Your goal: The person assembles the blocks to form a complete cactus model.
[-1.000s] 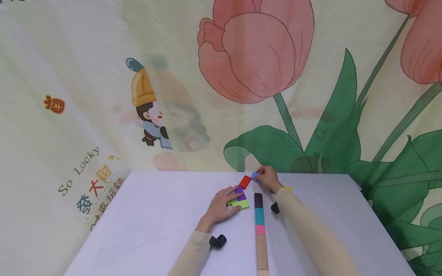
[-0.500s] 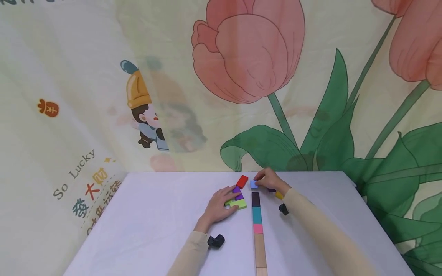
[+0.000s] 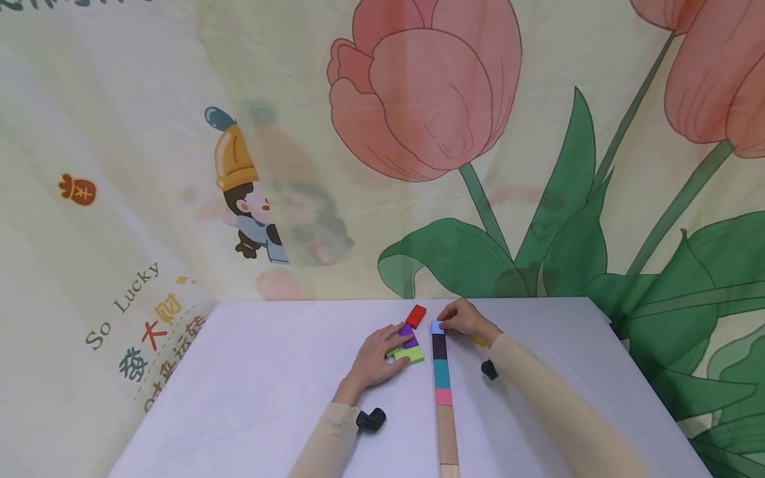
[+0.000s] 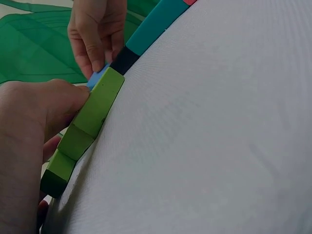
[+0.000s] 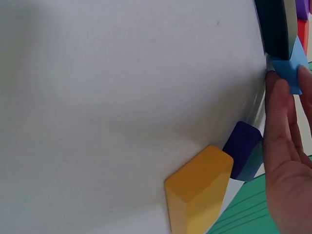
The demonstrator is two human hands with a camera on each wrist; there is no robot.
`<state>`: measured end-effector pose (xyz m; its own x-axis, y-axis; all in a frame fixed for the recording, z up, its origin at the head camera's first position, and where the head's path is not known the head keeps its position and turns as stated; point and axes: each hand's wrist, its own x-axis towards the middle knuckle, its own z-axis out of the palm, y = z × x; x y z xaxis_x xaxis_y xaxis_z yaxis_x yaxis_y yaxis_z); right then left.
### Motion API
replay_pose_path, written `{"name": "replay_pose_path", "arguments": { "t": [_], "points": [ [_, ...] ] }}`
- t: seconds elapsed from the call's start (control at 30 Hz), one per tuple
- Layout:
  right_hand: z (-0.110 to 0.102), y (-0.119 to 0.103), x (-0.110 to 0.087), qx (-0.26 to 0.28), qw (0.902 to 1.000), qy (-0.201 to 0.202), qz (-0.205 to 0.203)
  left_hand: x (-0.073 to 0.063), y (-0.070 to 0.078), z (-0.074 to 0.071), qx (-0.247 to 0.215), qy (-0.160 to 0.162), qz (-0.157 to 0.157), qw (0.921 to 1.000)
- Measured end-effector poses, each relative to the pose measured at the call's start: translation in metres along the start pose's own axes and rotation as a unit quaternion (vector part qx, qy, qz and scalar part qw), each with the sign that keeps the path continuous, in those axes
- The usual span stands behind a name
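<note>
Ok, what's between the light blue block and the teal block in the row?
A dark, nearly black block lies between the light blue block and the teal block; the head view shows it.

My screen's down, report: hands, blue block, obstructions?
Right hand pinches blue block at row's far end. Left hand on green block, purple block. Nothing visibly blocking.

Blue block, pinched, at black block's end
</note>
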<state>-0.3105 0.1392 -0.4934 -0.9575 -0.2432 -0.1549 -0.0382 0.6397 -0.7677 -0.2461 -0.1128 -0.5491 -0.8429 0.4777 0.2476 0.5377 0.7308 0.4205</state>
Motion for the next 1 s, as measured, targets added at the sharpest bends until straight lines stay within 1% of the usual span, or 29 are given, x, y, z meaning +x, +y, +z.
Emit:
{"name": "replay_pose_path", "arguments": {
  "t": [0.23, 0.53, 1.0],
  "points": [
    [-0.0012, 0.0005, 0.0015, -0.007, 0.9999, -0.004, 0.007, 0.0015, -0.0004, 0.0008, 0.0, -0.005, -0.006, 1.0],
    [0.0, -0.0029, 0.0017, -0.026, 0.9996, -0.007, 0.007, 0.0014, -0.0004, 0.0001, 0.003, -0.002, -0.006, 1.0],
    [0.0042, -0.0018, 0.0013, -0.028, 0.9994, -0.01, 0.018, -0.0009, -0.002, 0.0007, 0.002, -0.008, -0.008, 0.9999]
  ]
}}
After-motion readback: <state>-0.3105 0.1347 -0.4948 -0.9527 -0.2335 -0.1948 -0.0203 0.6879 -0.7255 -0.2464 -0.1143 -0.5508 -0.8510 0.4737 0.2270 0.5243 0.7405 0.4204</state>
